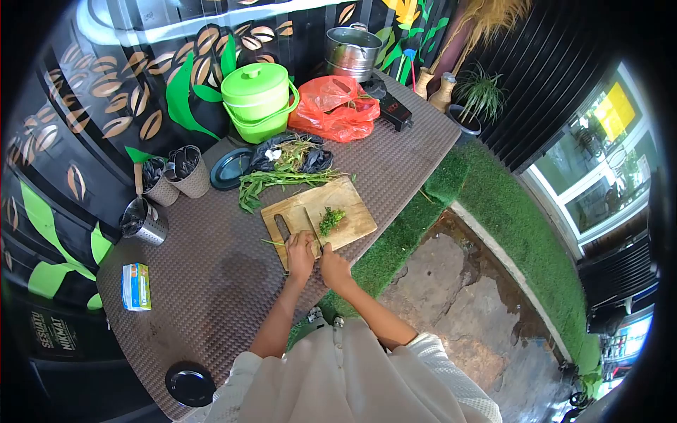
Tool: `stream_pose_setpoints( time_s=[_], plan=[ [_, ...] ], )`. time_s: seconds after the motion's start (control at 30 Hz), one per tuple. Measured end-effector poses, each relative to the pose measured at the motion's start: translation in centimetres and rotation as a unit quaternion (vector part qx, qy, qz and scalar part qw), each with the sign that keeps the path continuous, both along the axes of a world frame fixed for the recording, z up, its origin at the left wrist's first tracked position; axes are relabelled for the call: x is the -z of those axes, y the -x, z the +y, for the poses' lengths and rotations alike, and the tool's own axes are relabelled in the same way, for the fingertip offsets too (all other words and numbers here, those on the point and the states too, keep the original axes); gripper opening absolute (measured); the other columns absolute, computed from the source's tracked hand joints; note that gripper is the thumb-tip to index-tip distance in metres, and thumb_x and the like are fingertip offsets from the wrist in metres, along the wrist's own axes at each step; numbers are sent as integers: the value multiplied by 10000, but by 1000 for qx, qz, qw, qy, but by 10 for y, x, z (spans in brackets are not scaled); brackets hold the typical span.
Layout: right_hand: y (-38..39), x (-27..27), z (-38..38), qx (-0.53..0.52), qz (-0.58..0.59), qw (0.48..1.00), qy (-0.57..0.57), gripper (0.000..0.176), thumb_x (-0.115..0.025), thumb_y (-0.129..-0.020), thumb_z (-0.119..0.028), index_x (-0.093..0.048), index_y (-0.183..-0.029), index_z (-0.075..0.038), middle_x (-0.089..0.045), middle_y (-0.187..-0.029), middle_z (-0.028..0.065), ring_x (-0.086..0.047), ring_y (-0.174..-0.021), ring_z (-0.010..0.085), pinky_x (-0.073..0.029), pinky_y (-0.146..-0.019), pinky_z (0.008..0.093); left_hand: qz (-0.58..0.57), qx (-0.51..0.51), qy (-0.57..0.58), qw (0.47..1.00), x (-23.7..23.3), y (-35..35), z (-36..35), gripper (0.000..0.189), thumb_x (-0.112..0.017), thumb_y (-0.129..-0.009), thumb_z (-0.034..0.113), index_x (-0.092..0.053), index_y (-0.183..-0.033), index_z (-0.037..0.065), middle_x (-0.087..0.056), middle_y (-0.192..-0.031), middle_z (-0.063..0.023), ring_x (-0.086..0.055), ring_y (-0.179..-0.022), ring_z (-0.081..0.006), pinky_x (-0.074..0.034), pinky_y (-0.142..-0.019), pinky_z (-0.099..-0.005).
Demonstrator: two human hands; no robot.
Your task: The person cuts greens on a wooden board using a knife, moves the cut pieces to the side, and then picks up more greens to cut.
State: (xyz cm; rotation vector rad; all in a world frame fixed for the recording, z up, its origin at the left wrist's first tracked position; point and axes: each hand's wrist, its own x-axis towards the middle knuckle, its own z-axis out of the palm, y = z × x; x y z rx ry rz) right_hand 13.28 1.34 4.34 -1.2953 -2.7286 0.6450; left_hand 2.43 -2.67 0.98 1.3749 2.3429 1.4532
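Note:
A wooden cutting board (349,201) lies on the brown woven table (211,282). A small pile of chopped green herbs (331,220) sits on the board. My right hand (333,268) grips a knife (314,227) whose blade reaches toward the herbs. My left hand (300,255) rests on the board's near edge, fingers curled over a green stem (273,242). A bunch of long green leaves (278,182) lies just beyond the board.
Behind the board are a black bag with scraps (289,154), a dark plate (230,169), a green lidded bucket (258,100), a red plastic bag (335,107) and a steel pot (351,51). Cutlery holders (169,182) stand left; a small box (135,286) and black lid (189,384) lie nearer.

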Motion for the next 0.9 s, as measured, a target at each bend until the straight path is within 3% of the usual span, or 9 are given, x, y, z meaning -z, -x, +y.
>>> stream_pose_setpoints(
  time_s=[0.13, 0.37, 0.47, 0.6, 0.7, 0.83, 0.9],
  plan=[
    [-3, 1, 0, 8, 13, 999, 37, 197, -454, -890, -132, -403, -1029, -2, -646, -800, 257, -653, -750, 415, -527, -653, 500, -3, 5, -10, 1000, 5, -1, 0, 241, -564, -783, -57, -551, -1006, 34, -605, -804, -87, -536, -867, -272, -377, -839, -392],
    [7, 13, -7, 17, -10, 1000, -21, 236, -492, -866, -113, -393, -1049, -1, -651, -809, 250, -674, -719, 362, -550, -586, 425, 41, -4, 17, 999, 0, -3, -3, 131, -569, -813, -17, -485, -883, 54, -544, -821, -79, -508, -874, -284, -345, -865, -393],
    [20, 10, 7, 22, 12, 999, 21, 259, -500, -877, -163, -398, -1041, 10, -649, -833, 252, -651, -791, 411, -528, -686, 497, 28, -3, 9, 1000, 3, 0, -1, 121, -565, -822, -9, -471, -869, 52, -520, -803, -89, -499, -860, -294, -343, -858, -397],
    [20, 3, 21, 18, 33, 998, 57, 254, -474, -889, -189, -408, -1048, -2, -640, -831, 273, -636, -799, 445, -507, -693, 525, -1, -24, -21, 999, 6, 0, 2, 121, -558, -807, -14, -452, -837, 37, -500, -755, -111, -484, -801, -323, -343, -810, -403],
    [12, 2, 4, 41, 14, 998, 35, 238, -484, -897, -212, -406, -1022, -26, -652, -815, 241, -660, -771, 396, -541, -647, 466, -12, -21, 2, 1000, 5, 2, 2, 126, -567, -809, -12, -460, -831, 49, -513, -764, -105, -496, -837, -315, -343, -833, -414],
    [16, 13, -15, 64, -1, 998, 18, 235, -474, -904, -225, -411, -1024, -34, -656, -788, 226, -662, -721, 392, -540, -613, 467, 4, -16, -8, 1000, 11, 4, 3, 106, -551, -809, -12, -466, -818, 50, -520, -759, -105, -501, -836, -315, -347, -825, -415],
    [26, 14, -5, 60, 4, 998, 11, 337, -471, -888, -188, -359, -1145, 0, -646, -791, 251, -647, -748, 426, -527, -626, 496, 0, -12, -3, 1000, 10, 6, 2, 80, -535, -821, 5, -471, -811, 51, -530, -769, -106, -503, -839, -315, -349, -827, -419]
  ],
)
